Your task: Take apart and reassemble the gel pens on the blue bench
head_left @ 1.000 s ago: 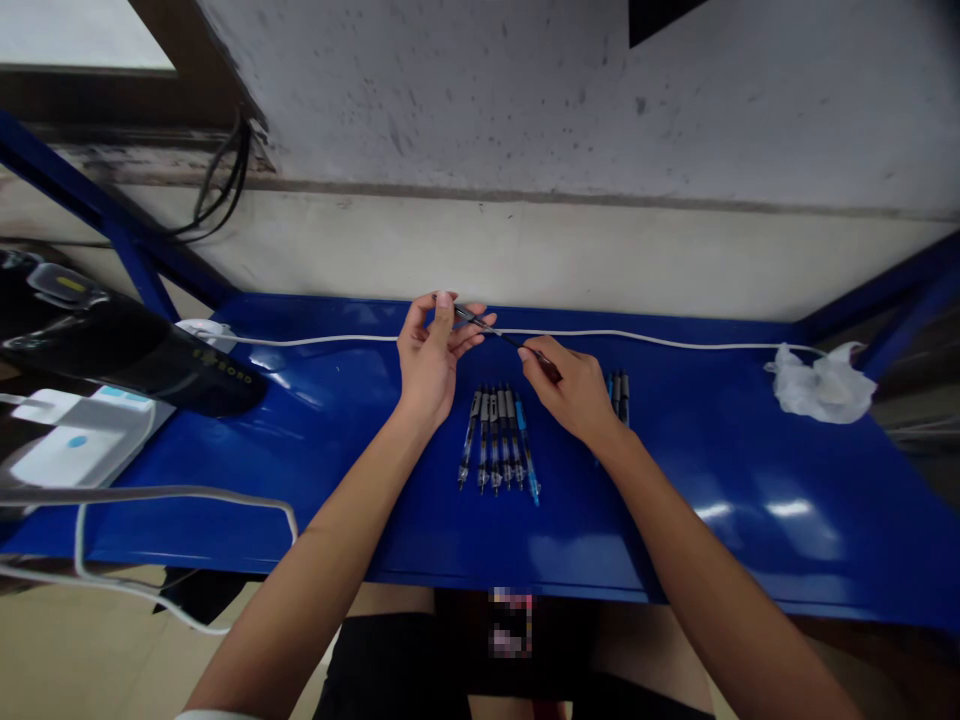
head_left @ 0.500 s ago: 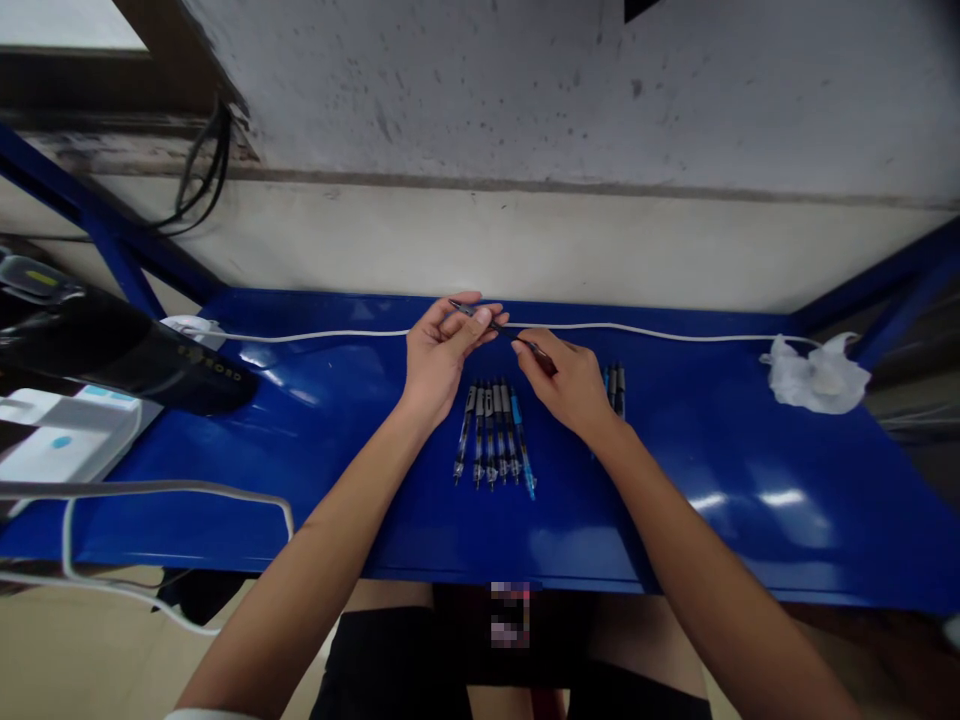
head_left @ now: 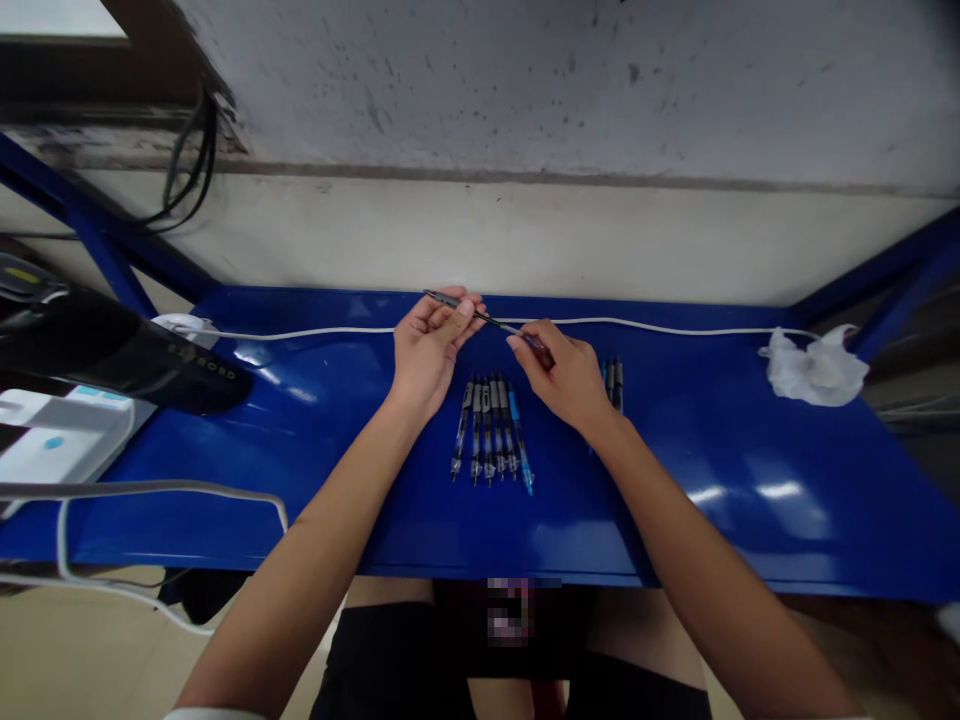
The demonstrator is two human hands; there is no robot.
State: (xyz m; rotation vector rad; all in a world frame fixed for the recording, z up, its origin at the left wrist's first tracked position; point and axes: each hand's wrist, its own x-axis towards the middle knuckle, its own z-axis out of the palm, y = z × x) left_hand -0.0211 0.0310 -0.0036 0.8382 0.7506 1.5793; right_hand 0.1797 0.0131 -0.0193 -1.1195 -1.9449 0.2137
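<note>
Left hand [head_left: 431,345] has shifted away from right hand [head_left: 559,370], both gripping pen parts [head_left: 445,299]; bottle [head_left: 135,345] lettering is blurred.

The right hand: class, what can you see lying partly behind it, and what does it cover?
Past the right hand, the upper ends of grey pens and something blue show. The hand and wrist hide much of them; their full number cannot be told.

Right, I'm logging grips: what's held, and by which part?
A slim pen, by its grey section in the left hand; the right hand grips the thin end. One piece or two, I cannot tell.
</note>
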